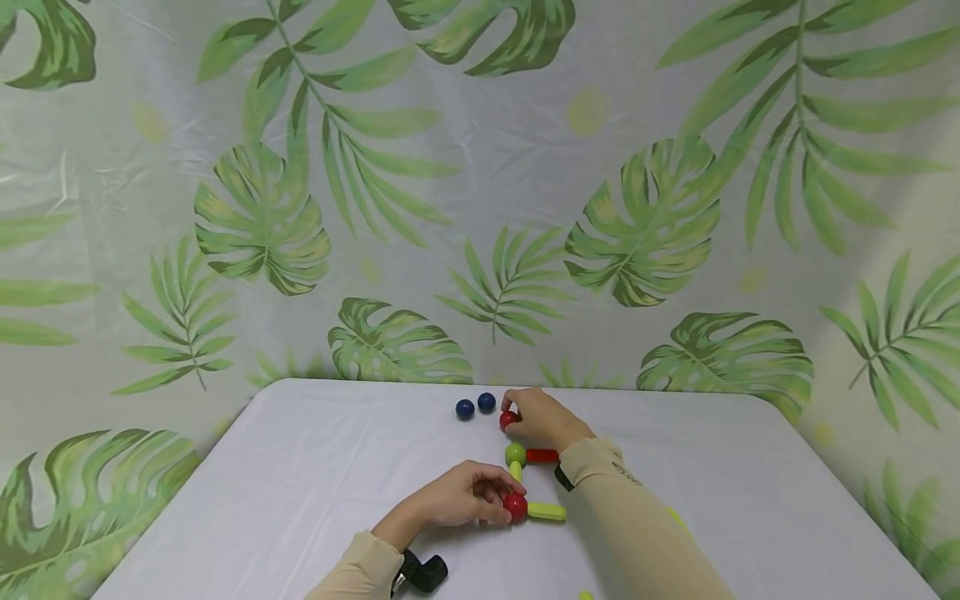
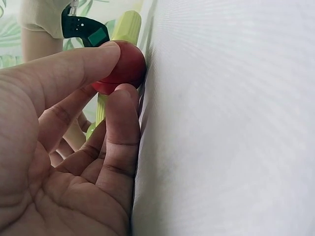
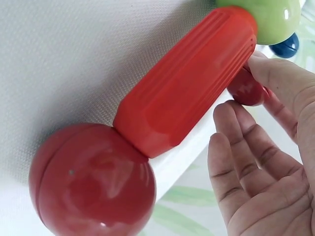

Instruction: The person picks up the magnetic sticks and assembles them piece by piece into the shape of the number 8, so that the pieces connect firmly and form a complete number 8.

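1. So the right hand (image 1: 542,419) is pinching the far red ball (image 1: 507,420), which is sitting just beyond the green ball (image 1: 515,454).
2. From those fingertips, the green ball is lying back toward the person; the right hand is looking like the nearer one.
3. Left hand (image 1: 463,496) is pinching the near red ball (image 1: 516,507).
4. One lime rod (image 1: 547,512) is pointing right from that ball, long axis running crosswise; a second lime rod (image 1: 515,472) is running away toward the green ball.
5. Red rod (image 1: 542,456) is pointing right too, roughly parallel, with an end red ball (image 3: 96,179) touching its tip.
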{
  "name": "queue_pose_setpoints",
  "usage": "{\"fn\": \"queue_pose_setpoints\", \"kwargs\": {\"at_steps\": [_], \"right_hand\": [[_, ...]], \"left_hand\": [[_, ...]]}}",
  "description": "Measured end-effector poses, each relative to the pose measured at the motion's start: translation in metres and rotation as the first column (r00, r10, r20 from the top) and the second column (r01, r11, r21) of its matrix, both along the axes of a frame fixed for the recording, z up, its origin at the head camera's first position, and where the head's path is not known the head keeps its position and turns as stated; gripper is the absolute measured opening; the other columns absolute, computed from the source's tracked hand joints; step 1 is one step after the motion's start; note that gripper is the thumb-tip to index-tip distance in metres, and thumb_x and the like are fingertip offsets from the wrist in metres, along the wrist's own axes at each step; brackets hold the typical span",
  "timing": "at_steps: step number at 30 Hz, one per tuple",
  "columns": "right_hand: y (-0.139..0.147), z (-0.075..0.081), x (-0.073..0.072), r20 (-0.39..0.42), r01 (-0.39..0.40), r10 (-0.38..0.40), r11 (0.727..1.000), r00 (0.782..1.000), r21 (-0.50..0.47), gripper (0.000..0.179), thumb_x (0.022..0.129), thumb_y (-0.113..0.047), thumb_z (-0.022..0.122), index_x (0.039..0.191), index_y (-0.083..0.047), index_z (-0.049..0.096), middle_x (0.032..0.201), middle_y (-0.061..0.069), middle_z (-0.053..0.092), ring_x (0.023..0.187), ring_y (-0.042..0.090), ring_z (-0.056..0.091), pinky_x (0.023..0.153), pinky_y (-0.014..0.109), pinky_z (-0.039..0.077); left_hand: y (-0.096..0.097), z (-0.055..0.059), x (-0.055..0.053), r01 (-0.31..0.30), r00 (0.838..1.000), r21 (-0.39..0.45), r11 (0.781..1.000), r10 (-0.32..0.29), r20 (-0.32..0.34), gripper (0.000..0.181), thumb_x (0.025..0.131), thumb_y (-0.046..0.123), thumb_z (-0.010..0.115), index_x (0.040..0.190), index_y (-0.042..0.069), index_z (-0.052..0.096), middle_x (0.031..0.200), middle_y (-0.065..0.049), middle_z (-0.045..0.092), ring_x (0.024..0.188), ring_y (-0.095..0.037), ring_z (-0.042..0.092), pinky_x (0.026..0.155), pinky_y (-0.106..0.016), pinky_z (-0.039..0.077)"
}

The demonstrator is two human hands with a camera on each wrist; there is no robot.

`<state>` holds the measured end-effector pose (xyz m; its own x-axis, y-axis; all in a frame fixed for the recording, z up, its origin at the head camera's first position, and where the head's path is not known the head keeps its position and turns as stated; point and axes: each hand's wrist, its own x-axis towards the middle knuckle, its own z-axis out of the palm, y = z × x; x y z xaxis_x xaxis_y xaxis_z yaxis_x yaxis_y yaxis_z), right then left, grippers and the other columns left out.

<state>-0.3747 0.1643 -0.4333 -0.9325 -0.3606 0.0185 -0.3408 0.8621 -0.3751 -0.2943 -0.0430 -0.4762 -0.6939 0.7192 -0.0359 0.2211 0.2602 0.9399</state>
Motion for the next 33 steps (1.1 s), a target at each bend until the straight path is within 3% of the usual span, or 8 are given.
{"fn": "queue_pose_setpoints", "kwargs": {"at_steps": [14, 27, 33], "right_hand": [[-0.001, 0.004, 0.006, 0.032, 0.023, -0.023, 1.000, 0.999, 0.018, 0.028, 0.092, -0.012, 0.085, 0.113, -0.011, 0.066, 0.090, 0.002, 0.064, 0.079, 0.017, 0.058, 0.079, 0.035, 0.051], [0.013, 0.002, 0.010, 0.039, 0.057, -0.057, 0.998, 0.998, -0.015, 0.030, 0.092, -0.023, 0.086, 0.110, -0.010, 0.065, 0.094, 0.002, 0.068, 0.082, 0.017, 0.059, 0.082, 0.034, 0.054], [0.022, 0.003, 0.013, 0.051, 0.060, -0.058, 0.997, 0.997, -0.039, 0.030, 0.090, -0.023, 0.085, 0.107, -0.011, 0.064, 0.090, 0.001, 0.067, 0.078, 0.016, 0.060, 0.073, 0.030, 0.051]], "left_hand": [[-0.002, -0.002, -0.001, 0.018, 1.000, -0.008, 1.000, -0.018, -0.018, 0.032, 0.093, 0.002, 0.080, 0.124, 0.008, 0.078, 0.105, -0.003, 0.075, 0.082, -0.007, 0.059, 0.069, -0.018, 0.049], [0.001, 0.001, 0.000, 0.001, 1.000, -0.016, 1.000, -0.001, -0.014, 0.031, 0.093, 0.004, 0.082, 0.123, 0.009, 0.078, 0.105, -0.003, 0.076, 0.083, -0.008, 0.060, 0.069, -0.019, 0.050], [0.002, 0.002, 0.002, -0.023, 1.000, -0.027, 0.999, 0.023, -0.008, 0.029, 0.093, 0.005, 0.083, 0.121, 0.010, 0.078, 0.103, -0.001, 0.074, 0.082, -0.009, 0.060, 0.065, -0.021, 0.052]]}}
